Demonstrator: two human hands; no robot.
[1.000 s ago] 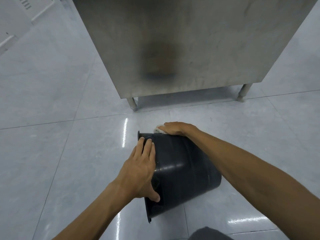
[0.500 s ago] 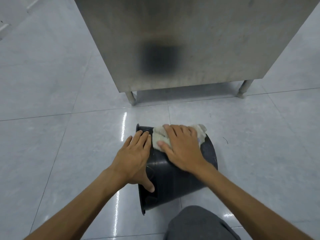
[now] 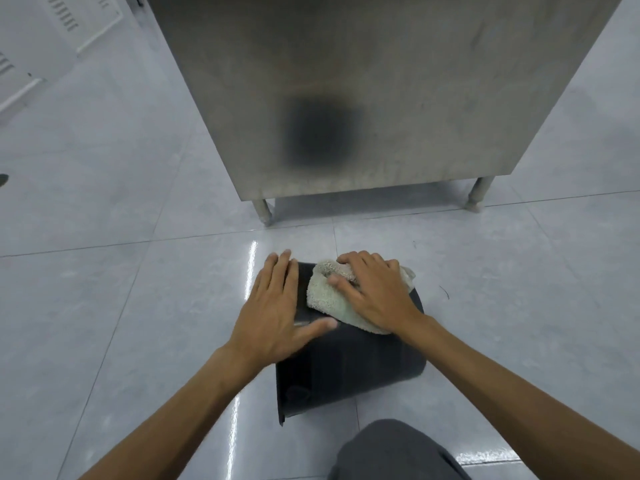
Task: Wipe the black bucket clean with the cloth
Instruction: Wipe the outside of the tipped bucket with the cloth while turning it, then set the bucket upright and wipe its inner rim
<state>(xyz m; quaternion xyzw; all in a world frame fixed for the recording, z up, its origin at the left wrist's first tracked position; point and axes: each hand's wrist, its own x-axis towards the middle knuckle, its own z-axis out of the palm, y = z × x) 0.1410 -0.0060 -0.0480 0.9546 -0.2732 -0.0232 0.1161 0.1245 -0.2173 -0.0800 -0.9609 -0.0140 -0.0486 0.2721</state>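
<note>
black bucket [image 3: 349, 368] lies on its side on the tiled floor [image 3: 138, 306]. cloth [image 3: 325, 299] sits bunched on the bucket's upper side, toward its far end. right grip [image 3: 374, 292] is on the cloth, fingers curled over it, thumb dug in, pressing it to the bucket. left grip [image 3: 273, 317] lies flat on the bucket just left of the cloth, fingers straight, holding nothing. steel cabinet [image 3: 381, 81] stands beyond the bucket. grey knee [image 3: 398, 452] is near the bucket's near side.

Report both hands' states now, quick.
Left hand: open, fingers straight, flat on the black bucket.
Right hand: fingers curled on the cloth, pressing it to the bucket.
</note>
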